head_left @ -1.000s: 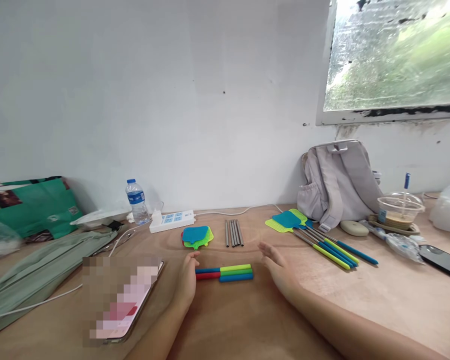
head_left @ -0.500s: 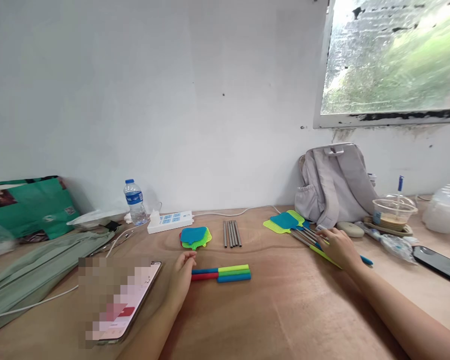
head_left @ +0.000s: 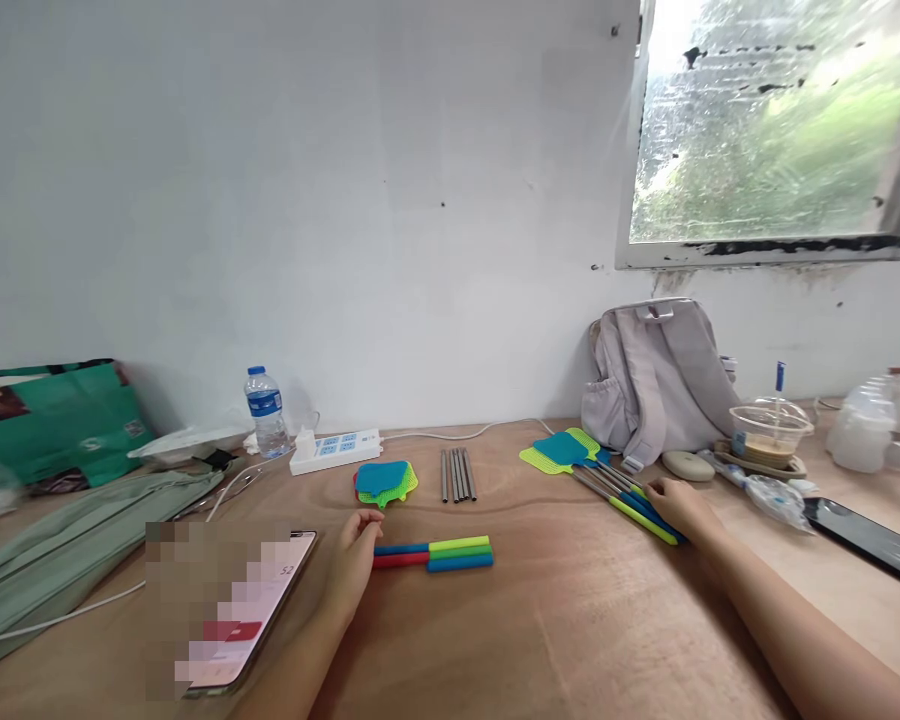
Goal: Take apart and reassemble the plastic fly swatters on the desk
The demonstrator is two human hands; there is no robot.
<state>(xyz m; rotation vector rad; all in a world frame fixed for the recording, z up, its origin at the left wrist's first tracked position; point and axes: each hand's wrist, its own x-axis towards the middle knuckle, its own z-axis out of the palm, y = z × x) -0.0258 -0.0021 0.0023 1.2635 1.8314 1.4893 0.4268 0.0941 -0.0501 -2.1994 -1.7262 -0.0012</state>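
Observation:
My left hand (head_left: 351,562) rests on its edge on the wooden table (head_left: 540,630), fingers loosely apart, fingertips touching the left end of a row of coloured handle sleeves (head_left: 439,553) in red, blue, green and lime. My right hand (head_left: 679,505) is stretched out to the right and curled over the handle ends of several assembled fly swatters (head_left: 626,495), whose lime and blue heads (head_left: 562,450) point toward the wall. A stack of loose swatter heads (head_left: 385,480) and several bare metal rods (head_left: 456,475) lie beyond the sleeves.
A phone (head_left: 244,615) lies beside my left arm. Power strip (head_left: 335,450), water bottle (head_left: 264,410), green bag (head_left: 52,420) and grey-green cloth (head_left: 67,540) fill the left. Backpack (head_left: 656,380), drink cup (head_left: 769,435) and a black phone (head_left: 870,540) sit right.
My right hand left the coloured sleeves, swung right to the assembled fly swatters and settled on their handle ends. The left hand stayed by the sleeves. The view shifted slightly right.

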